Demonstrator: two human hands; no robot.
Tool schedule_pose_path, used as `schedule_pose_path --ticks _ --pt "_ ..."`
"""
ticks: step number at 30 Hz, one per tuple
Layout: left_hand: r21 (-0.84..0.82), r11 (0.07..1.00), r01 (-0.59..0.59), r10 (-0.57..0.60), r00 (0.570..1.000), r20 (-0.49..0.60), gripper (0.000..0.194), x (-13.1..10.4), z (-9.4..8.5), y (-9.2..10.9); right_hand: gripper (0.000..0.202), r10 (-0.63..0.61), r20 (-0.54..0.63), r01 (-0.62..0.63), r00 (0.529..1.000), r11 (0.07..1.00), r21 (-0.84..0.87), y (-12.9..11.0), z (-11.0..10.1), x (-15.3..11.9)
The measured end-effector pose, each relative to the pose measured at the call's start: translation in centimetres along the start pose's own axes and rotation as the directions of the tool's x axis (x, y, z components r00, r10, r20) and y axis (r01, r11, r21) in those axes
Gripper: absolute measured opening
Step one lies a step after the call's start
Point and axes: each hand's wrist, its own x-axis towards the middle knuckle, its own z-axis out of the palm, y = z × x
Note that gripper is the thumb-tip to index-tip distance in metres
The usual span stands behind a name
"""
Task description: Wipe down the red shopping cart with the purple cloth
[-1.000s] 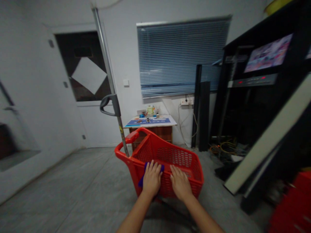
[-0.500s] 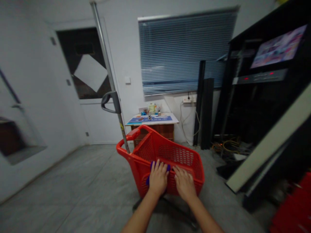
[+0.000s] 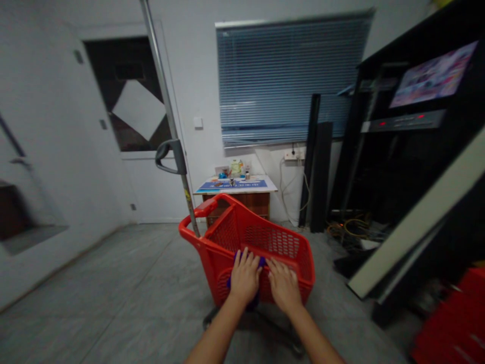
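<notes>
A red shopping cart basket (image 3: 223, 230) stands on a dark wheeled base. Across its near rim, my left hand (image 3: 245, 275) presses on a purple cloth (image 3: 261, 262), part of which hangs down the outer side. Just to the right, my right hand (image 3: 284, 283) rests on the same rim with its fingers bent over the edge; its fingertips are near the cloth's right end. A metal pole (image 3: 162, 83) with a grey handle (image 3: 181, 156) rises from the cart's left end.
Behind the cart stands a small table (image 3: 237, 189) with bottles and a blue printed sheet. A dark rack (image 3: 344, 167) with a screen, leaning panels (image 3: 413, 237) and loose cables fill the right side. A red object (image 3: 450, 313) is at the lower right.
The view has shifted slightly, so the cart and room sit a little further left. My right hand has moved slightly closer to my left hand and the cloth.
</notes>
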Motion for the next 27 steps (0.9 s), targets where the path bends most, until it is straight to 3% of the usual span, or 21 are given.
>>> schedule_pose_path --ticks 5,11,15,20,27 --pt "0.036 0.996 0.086 -0.084 0.996 -0.043 0.033 0.0 -0.7 -1.4 0.046 0.012 -0.017 -0.012 1.000 1.000 -0.001 -0.3 0.1 0.0" --pt "-0.031 0.999 -0.007 0.007 1.000 -0.009 0.034 -0.3 0.6 0.1 0.048 -0.006 0.015 0.005 1.000 1.000 0.005 -0.8 0.2 -0.1" --pt "-0.043 0.999 -0.009 0.008 1.000 -0.013 0.034 -0.3 1.0 0.0 0.052 -0.036 0.012 0.035 0.999 0.999 0.017 0.8 0.2 -0.6" --pt "-0.071 0.997 -0.008 0.006 0.999 -0.031 0.034 -0.5 0.7 -1.0 0.049 -0.047 -0.079 0.046 0.996 0.999 -0.011 2.9 0.9 -1.8" --pt "-0.062 0.997 0.053 -0.055 0.998 -0.026 0.032 -0.8 0.9 0.7 0.048 -0.051 -0.115 0.049 0.992 0.999 -0.021 1.8 2.0 -2.2"
